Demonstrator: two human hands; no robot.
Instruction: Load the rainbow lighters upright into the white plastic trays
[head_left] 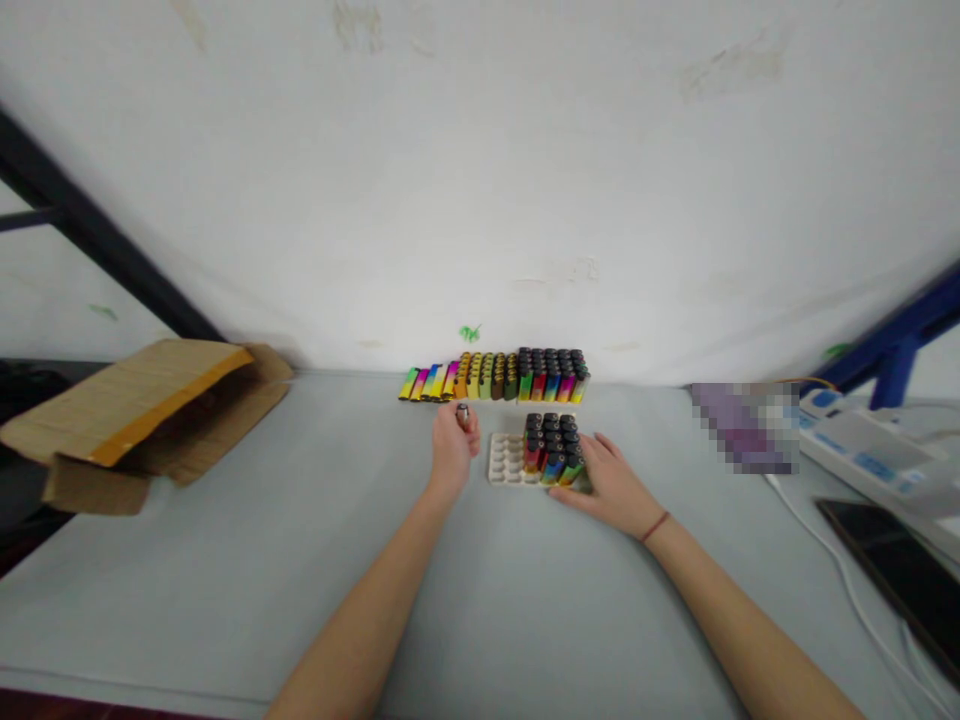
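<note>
My left hand (451, 445) is closed round a lighter (463, 411), whose metal top pokes out above the fingers. Just right of it lies a white tray (496, 462) with round holes; several black-topped lighters (551, 447) stand upright in its middle and right part, while the holes at the left end show bare. My right hand (611, 480) grips the tray's right end, thumb along the near side and fingers along the far side. Behind, a second group of upright lighters (553, 374) stands beside yellowish ones (487, 375) and several coloured ones lying tilted (427, 383).
An opened cardboard box (172, 410) lies at the left of the grey table (225, 600). On the right are a blurred-out purple item (739, 430), a white power strip (870, 440), a dark phone (892, 560) and a white cable (814, 540). A wall (480, 200) closes off the back.
</note>
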